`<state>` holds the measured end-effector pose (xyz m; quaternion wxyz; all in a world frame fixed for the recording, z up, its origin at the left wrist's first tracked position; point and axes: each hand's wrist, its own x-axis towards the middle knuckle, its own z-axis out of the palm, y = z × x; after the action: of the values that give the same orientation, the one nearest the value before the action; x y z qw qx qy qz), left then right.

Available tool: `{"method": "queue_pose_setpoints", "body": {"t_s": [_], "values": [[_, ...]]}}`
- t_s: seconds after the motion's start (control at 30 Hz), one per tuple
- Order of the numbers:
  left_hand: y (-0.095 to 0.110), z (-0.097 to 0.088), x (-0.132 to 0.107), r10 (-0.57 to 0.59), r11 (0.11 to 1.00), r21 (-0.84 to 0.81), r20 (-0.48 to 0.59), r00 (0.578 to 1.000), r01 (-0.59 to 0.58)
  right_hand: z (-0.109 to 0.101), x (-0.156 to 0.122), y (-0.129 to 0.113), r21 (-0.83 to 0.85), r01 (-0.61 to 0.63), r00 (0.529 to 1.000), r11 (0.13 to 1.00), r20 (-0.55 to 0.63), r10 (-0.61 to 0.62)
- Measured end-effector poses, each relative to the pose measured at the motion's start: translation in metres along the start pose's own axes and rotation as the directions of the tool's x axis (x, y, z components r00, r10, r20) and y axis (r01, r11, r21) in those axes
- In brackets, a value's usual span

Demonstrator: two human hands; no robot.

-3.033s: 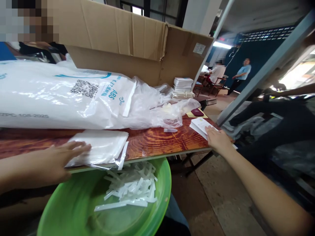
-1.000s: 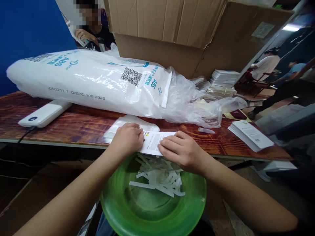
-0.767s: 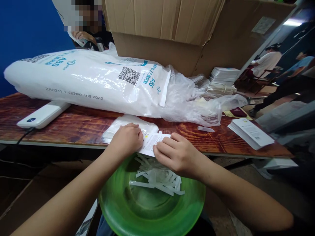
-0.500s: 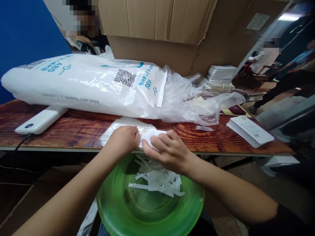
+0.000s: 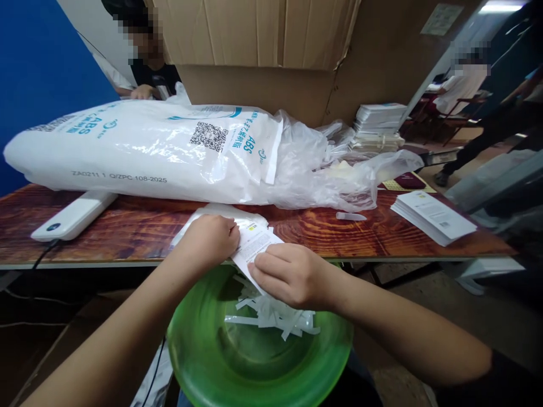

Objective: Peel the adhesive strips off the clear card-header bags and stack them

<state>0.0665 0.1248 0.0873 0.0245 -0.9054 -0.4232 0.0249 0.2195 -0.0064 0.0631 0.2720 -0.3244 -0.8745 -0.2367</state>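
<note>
At six o'clock, nearest us, we had a green basin (image 5: 203,356) with pale strips (image 5: 275,319) in it. Over its far part, our right hand (image 5: 294,274) was clamped on the lower end of a printed leaflet (image 5: 258,242), which slanted across the edge of the worktop (image 5: 314,233). Our left hand (image 5: 216,237) was curled at the leaflet's upper end — we could not tell whether it gripped — above flat plastic bags (image 5: 231,211). From there, a paper stack (image 5: 435,217) lay at three o'clock; farther off, a white sack (image 5: 144,150) at eleven and a cardboard box (image 5: 271,34) at twelve.
</note>
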Motion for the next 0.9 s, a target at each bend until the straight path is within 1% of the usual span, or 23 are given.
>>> {"method": "queue_pose_setpoints", "body": {"t_s": [0.07, 0.17, 0.23, 0.3, 0.37, 0.43, 0.5, 0.57, 0.63, 0.7, 0.77, 0.83, 0.9], "values": [[0.003, -0.001, -0.002, -0.002, 1.000, -0.009, -0.005, 1.000, 0.002, -0.001, -0.004, 0.000, 0.014, 0.012, 1.000, 1.000, -0.028, -0.011], [0.009, -0.003, -0.004, 0.027, 1.000, -0.013, -0.006, 1.000, -0.027, -0.001, -0.009, 0.000, 0.004, -0.012, 1.000, 1.000, -0.015, 0.012], [0.014, -0.004, -0.004, 0.046, 0.999, -0.010, -0.020, 0.999, -0.046, -0.001, -0.009, -0.001, -0.035, -0.048, 0.999, 0.998, 0.006, 0.048], [0.020, -0.007, -0.003, 0.062, 0.998, -0.014, -0.043, 0.997, -0.063, -0.007, -0.007, -0.004, -0.084, -0.100, 0.994, 0.991, 0.041, 0.104], [0.026, -0.010, -0.002, 0.108, 0.994, -0.017, -0.046, 0.993, -0.109, -0.019, -0.005, -0.009, -0.117, -0.164, 0.981, 0.979, 0.080, 0.174], [0.034, -0.013, -0.001, 0.193, 0.981, -0.025, -0.037, 0.980, -0.194, -0.036, -0.006, -0.017, -0.126, -0.229, 0.964, 0.965, 0.108, 0.243], [0.044, -0.018, 0.000, 0.289, 0.956, -0.040, -0.026, 0.957, -0.290, -0.053, -0.010, -0.026, -0.124, -0.285, 0.947, 0.950, 0.119, 0.299], [0.056, -0.023, 0.002, 0.360, 0.931, -0.057, -0.001, 0.933, -0.360, -0.063, -0.017, -0.033, -0.135, -0.330, 0.929, 0.934, 0.131, 0.347], [0.071, -0.027, 0.005, 0.403, 0.914, -0.061, 0.046, 0.914, -0.400, -0.064, -0.025, -0.036, -0.164, -0.365, 0.909, 0.917, 0.150, 0.389], [0.087, -0.028, 0.008, 0.447, 0.895, -0.057, 0.075, 0.892, -0.443, -0.057, -0.035, -0.035, -0.208, -0.388, 0.896, 0.898, 0.145, 0.420], [0.101, -0.026, 0.012, 0.506, 0.863, -0.051, 0.075, 0.860, -0.503, -0.047, -0.046, -0.029, -0.256, -0.383, 0.904, 0.888, 0.093, 0.417], [0.110, -0.022, 0.015, 0.549, 0.836, -0.056, 0.052, 0.834, -0.547, -0.043, -0.058, -0.023, -0.309, -0.368, 0.916, 0.877, 0.041, 0.399], [0.116, -0.015, 0.017, 0.554, 0.832, -0.063, 0.032, 0.832, -0.552, -0.047, -0.072, -0.020, -0.334, -0.374, 0.918, 0.865, -0.001, 0.396]]}}
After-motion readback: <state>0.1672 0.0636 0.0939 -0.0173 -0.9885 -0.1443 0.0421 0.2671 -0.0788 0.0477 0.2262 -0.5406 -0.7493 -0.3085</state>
